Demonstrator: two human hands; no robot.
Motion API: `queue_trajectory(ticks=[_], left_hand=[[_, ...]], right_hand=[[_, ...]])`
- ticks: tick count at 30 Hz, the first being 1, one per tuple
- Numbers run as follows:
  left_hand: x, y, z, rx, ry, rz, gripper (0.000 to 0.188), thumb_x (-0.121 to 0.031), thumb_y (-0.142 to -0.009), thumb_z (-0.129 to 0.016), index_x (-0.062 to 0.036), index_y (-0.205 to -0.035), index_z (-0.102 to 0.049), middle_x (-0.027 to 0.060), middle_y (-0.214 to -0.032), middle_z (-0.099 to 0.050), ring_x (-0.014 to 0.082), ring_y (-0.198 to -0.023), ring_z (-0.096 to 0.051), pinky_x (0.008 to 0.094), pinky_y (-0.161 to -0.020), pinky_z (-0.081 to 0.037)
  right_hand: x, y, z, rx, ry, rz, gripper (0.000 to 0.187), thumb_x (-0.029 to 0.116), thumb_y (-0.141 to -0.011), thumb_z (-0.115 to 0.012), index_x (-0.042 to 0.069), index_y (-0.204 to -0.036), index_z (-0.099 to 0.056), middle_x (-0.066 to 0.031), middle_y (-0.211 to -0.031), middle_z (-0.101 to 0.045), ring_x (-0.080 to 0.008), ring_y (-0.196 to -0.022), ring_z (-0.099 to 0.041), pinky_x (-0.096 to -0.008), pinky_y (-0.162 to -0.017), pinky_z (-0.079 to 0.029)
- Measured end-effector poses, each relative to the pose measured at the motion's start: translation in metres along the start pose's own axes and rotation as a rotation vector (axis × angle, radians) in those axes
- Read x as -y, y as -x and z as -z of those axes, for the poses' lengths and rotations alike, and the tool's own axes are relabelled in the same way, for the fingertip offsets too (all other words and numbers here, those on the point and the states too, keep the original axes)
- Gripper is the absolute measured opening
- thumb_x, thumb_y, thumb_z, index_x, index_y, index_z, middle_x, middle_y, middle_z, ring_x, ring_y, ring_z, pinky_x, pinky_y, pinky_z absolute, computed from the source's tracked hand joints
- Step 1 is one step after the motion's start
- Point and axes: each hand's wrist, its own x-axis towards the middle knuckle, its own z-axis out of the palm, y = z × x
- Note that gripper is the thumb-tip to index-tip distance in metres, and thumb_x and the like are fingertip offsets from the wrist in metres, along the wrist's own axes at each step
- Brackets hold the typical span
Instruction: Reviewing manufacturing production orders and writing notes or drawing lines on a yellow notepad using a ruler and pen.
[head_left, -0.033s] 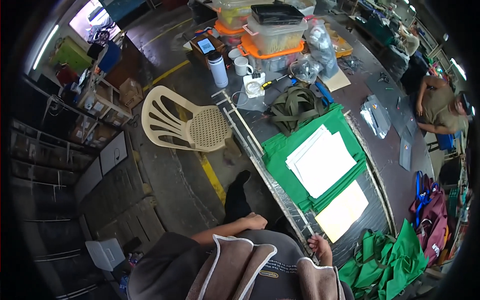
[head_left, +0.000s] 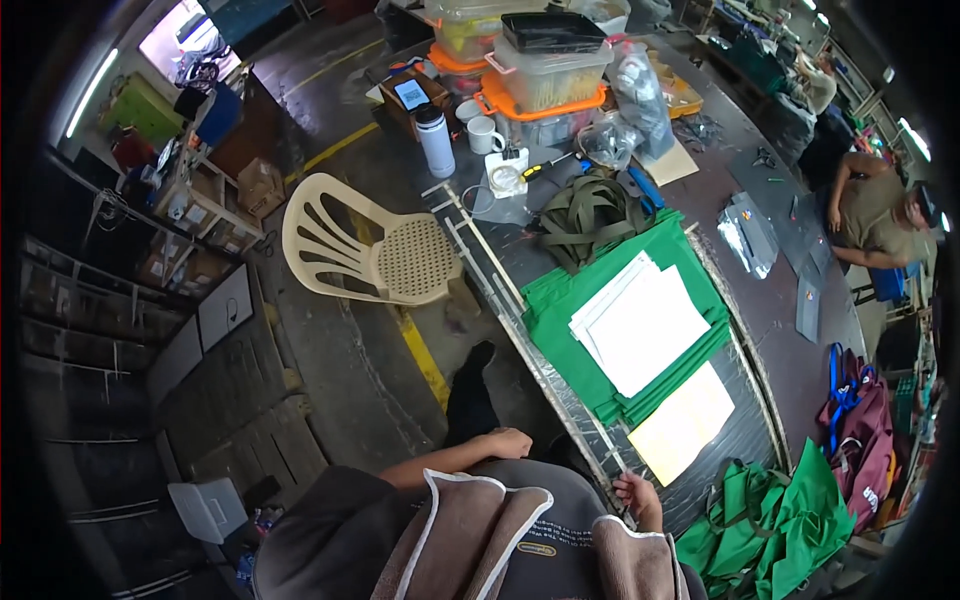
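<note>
My left hand rests closed in a loose fist over my lap, with nothing seen in it. At the near edge of the table, my right hand has its fingers curled together against the rim. Whatever they may pinch there is too small to make out. Just beyond that hand lies a yellow sheet. Farther up is a stack of green fabric pieces with several white paper sheets on top. A coil of dark olive webbing sits at the fabric's far end.
A beige plastic chair stands left of the table. Toward the back are a bottle, a white mug, a screwdriver and plastic bins. Green bags lie at the right. Another person sits across the table.
</note>
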Motion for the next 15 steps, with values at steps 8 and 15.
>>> queue_trajectory(ticks=[8,15], left_hand=[[-0.005,0.036,0.075,0.164,0.122,-0.128,0.028,-0.03,-0.099,-0.066,-0.0095,-0.112,-0.081,0.0171,-0.114,-0.082,0.0335,-0.11,-0.078,0.0483,-0.089,-0.058],[0.005,-0.016,0.095,0.382,-0.031,-0.218,0.019,-0.025,-0.092,-0.065,-0.0097,-0.094,-0.076,0.0178,-0.088,-0.075,0.0306,-0.083,-0.072,0.0456,-0.076,-0.052]], right_hand=[[-0.047,0.004,0.015,-0.058,-0.227,0.133,0.018,0.019,-0.111,-0.059,0.007,-0.116,-0.07,-0.0083,-0.097,-0.076,-0.0187,-0.074,-0.068,-0.0311,-0.057,-0.05],[-0.159,0.045,0.092,-0.535,-0.347,0.316,0.041,0.038,-0.109,-0.054,0.003,-0.097,-0.073,-0.0127,-0.076,-0.075,-0.022,-0.055,-0.065,-0.0384,-0.051,-0.049]])
